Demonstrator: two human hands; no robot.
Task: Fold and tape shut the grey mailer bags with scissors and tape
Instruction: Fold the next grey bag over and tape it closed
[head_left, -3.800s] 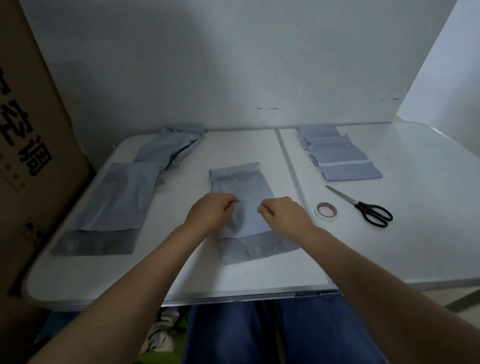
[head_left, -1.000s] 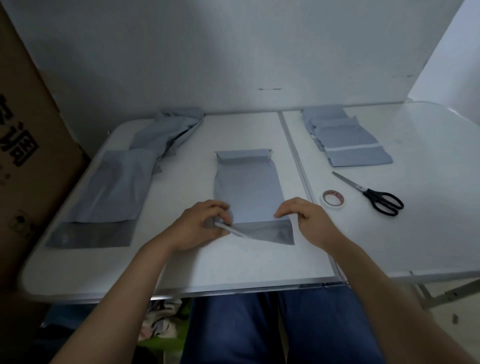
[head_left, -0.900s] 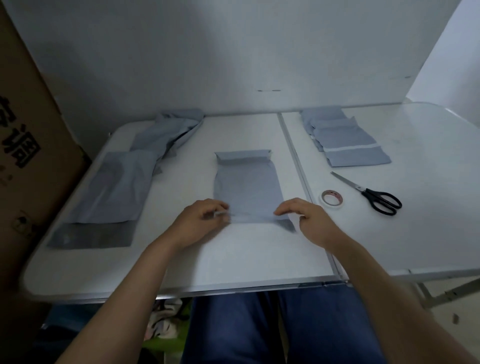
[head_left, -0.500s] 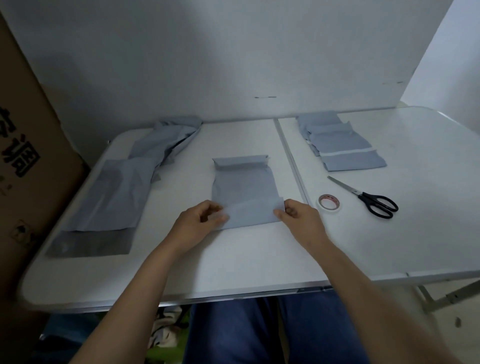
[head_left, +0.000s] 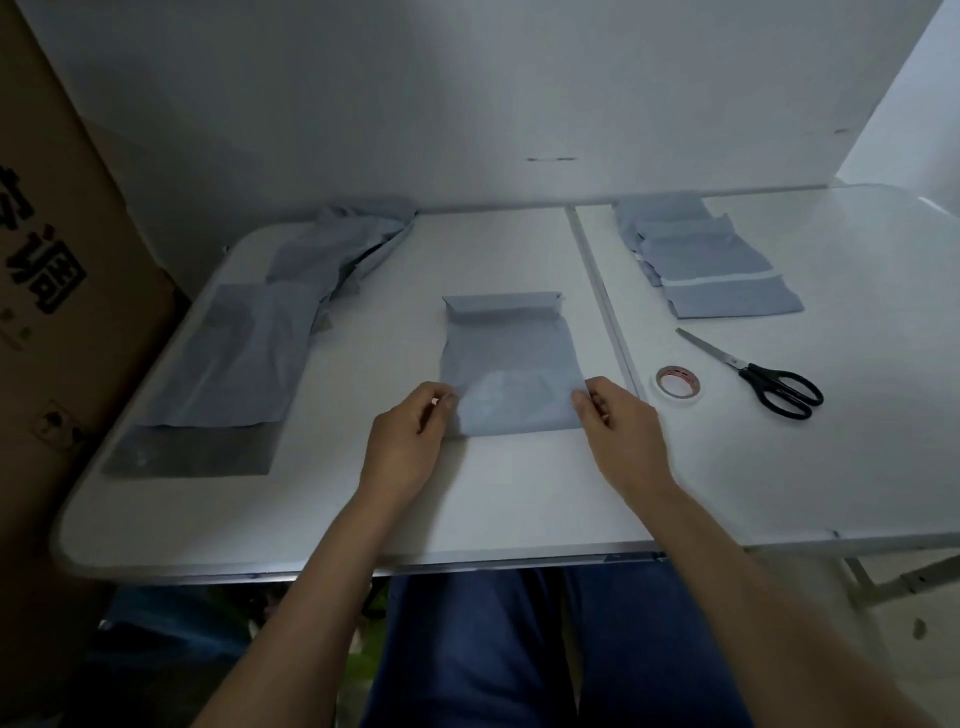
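A: Nearest us, low in the frame, what are the hands doing?

B: The left hand (head_left: 410, 441) pinches the left edge of the grey mailer bag (head_left: 511, 379), its grip closed on the near corner. The right hand (head_left: 623, 421) does the same on the right edge, fingers curled onto the flap.

A: What has changed in the last second?

B: The darker near end of the bag lay flat toward the person a second ago. Now it is turned up and over onto the body, so the near edge is a crease and the bag reads shorter. The far end already carries its own narrow fold.

A: So where does that put the job?

B: I'd judge both folds on this bag are made and taping is what's left. One hand will likely have to keep the flap down while the other fetches tape, or it may spring back.

A: Where is the tape?

B: The tape roll (head_left: 678, 382) sits just right of the right hand, the scissors (head_left: 763, 376) beyond it, neither touched.

A: And farther back?

B: On the white counter (head_left: 519, 499), unfolded bags (head_left: 234, 358) trail up the left side and a stack of finished bags (head_left: 711, 270) lies upper right. A cardboard box (head_left: 47, 291) stands at far left, a pale wall behind.
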